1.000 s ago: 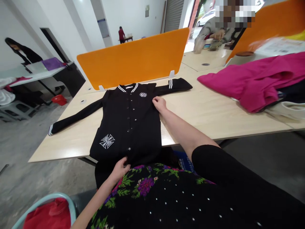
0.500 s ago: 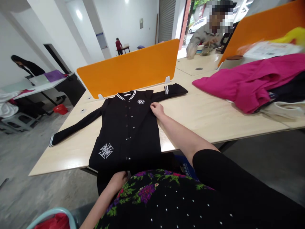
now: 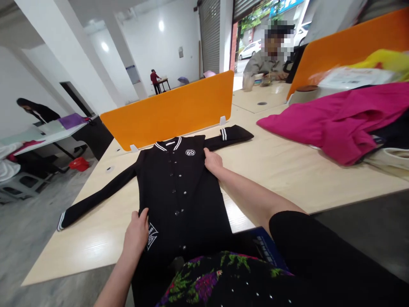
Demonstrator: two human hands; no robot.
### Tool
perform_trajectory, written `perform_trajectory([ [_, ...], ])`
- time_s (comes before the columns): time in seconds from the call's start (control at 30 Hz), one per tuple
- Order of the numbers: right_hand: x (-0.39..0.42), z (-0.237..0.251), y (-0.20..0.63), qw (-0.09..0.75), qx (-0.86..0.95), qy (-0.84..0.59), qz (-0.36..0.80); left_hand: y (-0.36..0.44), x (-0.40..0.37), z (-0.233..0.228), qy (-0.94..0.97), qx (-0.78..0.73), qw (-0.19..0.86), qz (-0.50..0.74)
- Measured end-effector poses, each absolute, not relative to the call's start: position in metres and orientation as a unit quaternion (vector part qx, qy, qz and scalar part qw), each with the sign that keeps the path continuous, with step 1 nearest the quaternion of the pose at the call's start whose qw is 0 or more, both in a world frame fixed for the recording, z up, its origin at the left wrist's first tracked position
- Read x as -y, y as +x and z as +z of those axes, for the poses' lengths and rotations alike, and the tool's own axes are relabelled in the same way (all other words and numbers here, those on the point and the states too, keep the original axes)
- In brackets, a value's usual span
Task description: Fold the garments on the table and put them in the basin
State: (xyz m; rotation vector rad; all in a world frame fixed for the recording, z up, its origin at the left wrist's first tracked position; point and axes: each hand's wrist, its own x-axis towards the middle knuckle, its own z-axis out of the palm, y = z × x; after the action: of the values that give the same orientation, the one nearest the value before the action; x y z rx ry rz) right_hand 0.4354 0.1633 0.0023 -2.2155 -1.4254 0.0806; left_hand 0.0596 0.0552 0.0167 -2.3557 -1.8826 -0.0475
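While black jacket [image 3: 179,192] is lying flat on bench [image 3: 287,170], I am pressing left hand [image 3: 137,232] open on hem, right hand [image 3: 213,162] pinching side seam; smoothing evenly, avoiding wrinkles.

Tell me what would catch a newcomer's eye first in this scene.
The black jacket lies spread front-up on the wooden table, sleeves out to both sides. The left hand rests on its lower edge by the white cross emblem, and the right hand presses near the round chest badge. Behind it stands an orange divider, and a pink garment is heaped on the table's right side.
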Motion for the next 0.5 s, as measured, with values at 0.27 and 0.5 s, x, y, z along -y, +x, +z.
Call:
perform_trajectory([
  [0.27,-0.172,0.021,0.475,0.202,0.544,-0.814,-0.040,0.082,-0.067,0.042,-0.836,0.526,0.153,-0.005],
  [0.5,-0.183,0.038,0.371,0.200,0.658,-0.726,-0.018,0.113,-0.179,0.012,-0.850,0.516,0.107,-0.017],
])
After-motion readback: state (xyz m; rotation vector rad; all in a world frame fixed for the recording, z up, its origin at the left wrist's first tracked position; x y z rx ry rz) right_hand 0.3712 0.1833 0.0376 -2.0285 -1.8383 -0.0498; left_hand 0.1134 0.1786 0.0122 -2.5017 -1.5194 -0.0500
